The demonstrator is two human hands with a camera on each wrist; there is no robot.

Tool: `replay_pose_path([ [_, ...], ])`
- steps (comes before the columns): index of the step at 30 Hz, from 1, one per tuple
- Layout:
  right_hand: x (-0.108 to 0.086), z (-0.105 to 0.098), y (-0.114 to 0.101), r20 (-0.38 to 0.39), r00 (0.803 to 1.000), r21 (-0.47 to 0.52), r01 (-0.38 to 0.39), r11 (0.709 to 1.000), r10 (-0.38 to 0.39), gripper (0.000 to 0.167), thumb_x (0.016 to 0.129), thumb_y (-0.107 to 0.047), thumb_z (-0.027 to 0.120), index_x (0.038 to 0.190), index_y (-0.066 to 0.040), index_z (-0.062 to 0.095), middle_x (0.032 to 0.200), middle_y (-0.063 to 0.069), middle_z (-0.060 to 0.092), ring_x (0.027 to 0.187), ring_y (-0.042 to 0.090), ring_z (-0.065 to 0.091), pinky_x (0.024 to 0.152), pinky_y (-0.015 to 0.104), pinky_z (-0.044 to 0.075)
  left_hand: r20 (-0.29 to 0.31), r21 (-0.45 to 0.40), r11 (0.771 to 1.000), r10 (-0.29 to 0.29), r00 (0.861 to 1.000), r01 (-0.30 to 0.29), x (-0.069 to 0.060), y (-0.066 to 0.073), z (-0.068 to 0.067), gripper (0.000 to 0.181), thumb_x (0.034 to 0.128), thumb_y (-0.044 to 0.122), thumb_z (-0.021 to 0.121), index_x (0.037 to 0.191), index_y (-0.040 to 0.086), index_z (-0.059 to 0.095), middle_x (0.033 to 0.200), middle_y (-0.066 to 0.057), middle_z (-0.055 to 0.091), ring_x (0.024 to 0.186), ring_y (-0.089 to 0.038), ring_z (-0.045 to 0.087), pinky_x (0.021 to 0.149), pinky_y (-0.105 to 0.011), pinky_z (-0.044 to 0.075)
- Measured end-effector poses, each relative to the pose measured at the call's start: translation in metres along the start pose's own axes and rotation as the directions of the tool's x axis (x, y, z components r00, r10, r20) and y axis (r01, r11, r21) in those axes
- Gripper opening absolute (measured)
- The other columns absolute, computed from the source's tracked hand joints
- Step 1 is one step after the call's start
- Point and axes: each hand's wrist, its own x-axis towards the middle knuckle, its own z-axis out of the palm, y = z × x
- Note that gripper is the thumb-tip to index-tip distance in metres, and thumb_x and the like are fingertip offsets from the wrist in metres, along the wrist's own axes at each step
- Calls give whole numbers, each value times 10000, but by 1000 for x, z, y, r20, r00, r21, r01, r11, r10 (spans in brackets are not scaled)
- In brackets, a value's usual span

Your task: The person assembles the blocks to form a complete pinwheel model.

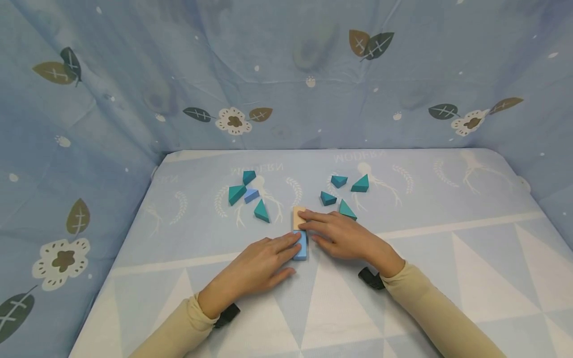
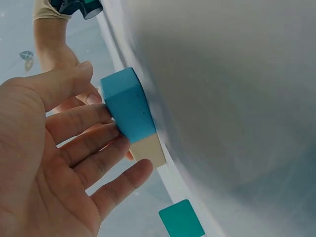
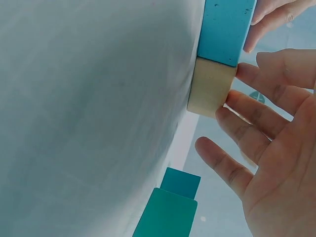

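A light blue rectangular block (image 1: 301,247) and a natural wood block (image 1: 298,219) lie end to end in a line on the cloth, the wood one farther away. My left hand (image 1: 261,265) touches the blue block with its fingertips from the left and above, fingers nearly straight. From the right, my right hand (image 1: 346,233) rests extended fingertips on the wood block. In the left wrist view the blue block (image 2: 129,104) meets the wood block (image 2: 149,150) at its end. The right wrist view shows the two blocks touching, fingertips at the wood block (image 3: 211,88).
Several triangular blocks lie behind to the left, among them a teal one (image 1: 261,211) and a blue one (image 1: 251,195). More teal triangles, such as this block (image 1: 360,183), lie behind to the right. A patterned cloth (image 1: 403,308) covers the table; a blue curtain (image 1: 286,59) hangs behind.
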Motion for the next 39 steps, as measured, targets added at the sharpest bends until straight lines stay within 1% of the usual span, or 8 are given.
replay_pose_path([
  [5, 0, 0, 0, 2, 1000, -5, -5, 1000, 5, 354, 989, -188, 580, 1340, -158, 603, 1526, 32, 440, 1318, 203, 520, 977, 438, 482, -4, 15, 1000, -3, 1000, 3, 1, 0, 0, 522, 949, 366, 636, 1378, 77, 567, 1496, -78, 473, 1348, -192, 495, 958, -390, 516],
  [18, 0, 1, -1, 11, 1000, -22, -3, 1000, 3, 357, 996, -178, 564, 1350, -146, 594, 1523, 54, 441, 1287, 216, 547, 972, 444, 484, 22, 19, 1000, 7, 1000, -7, -1, -1, -2, 543, 956, 378, 624, 1402, 80, 542, 1515, -74, 449, 1374, -183, 464, 973, -394, 505],
  [31, 0, 1, -2, -4, 1000, -36, 13, 999, -13, 359, 987, -166, 575, 1343, -134, 598, 1511, 69, 455, 1245, 231, 577, 931, 444, 500, 16, 29, 1000, 8, 1000, -8, 0, -1, -2, 531, 960, 372, 619, 1401, 86, 544, 1512, -70, 453, 1374, -181, 464, 977, -373, 496],
  [39, 0, 1, -4, -2, 1000, -28, 21, 999, -21, 370, 989, -169, 573, 1355, -120, 588, 1520, 83, 441, 1275, 240, 554, 952, 462, 494, 19, 35, 999, 4, 1000, -4, 0, -1, -2, 534, 961, 372, 617, 1406, 87, 539, 1515, -71, 448, 1380, -180, 457, 976, -377, 496],
])
